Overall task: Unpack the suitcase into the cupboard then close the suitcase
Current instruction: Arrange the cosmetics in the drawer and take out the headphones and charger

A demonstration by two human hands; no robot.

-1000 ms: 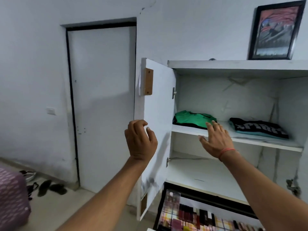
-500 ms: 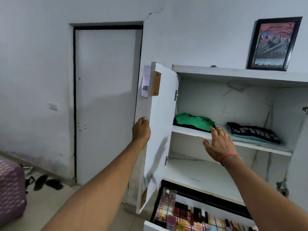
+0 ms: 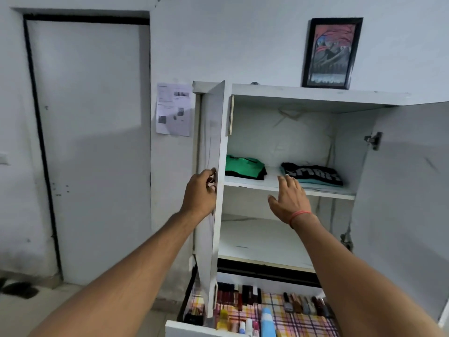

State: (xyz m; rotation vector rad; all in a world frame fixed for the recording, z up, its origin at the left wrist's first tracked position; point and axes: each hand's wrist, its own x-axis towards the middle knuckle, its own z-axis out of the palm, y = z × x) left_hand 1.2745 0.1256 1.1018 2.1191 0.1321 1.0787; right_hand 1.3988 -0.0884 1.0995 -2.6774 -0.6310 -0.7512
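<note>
Change: the left door [image 3: 210,190] has swung much further towards shut than a second ago and now shows edge-on; the left hand [image 3: 200,193] has followed it, and the view has dropped, so more of the open drawer [image 3: 267,310] shows.
Head view, left hand: fingers curled round the door's free edge at mid-height, gripping it; the fingertips are hidden behind the panel.
Head view, right hand: the right hand [image 3: 289,198] holds nothing, fingers straight and slightly spread, raised in front of the upper shelf [image 3: 286,188], just short of its front edge; whether it touches the shelf I cannot tell.
Task things: the cupboard [image 3: 315,98] stands straight ahead of both hands. A folded green shirt [image 3: 244,166] lies just right of the left hand, beyond the door; a folded black printed shirt [image 3: 313,175] lies just past the right hand's fingertips. The shelf below the right hand is bare. The suitcase is not in view.
Other: the right door [image 3: 401,190] stands wide open, right of the right hand; a framed picture [image 3: 331,52] sits on the cupboard top; a paper sheet [image 3: 173,109] hangs on the wall above the left hand.
Step in hand (judgement): steadying the left door while the shelves are checked or reached.
Doing it well: mind the fingers between door and frame, and keep the door's lower edge off the bottles in the drawer below it.
</note>
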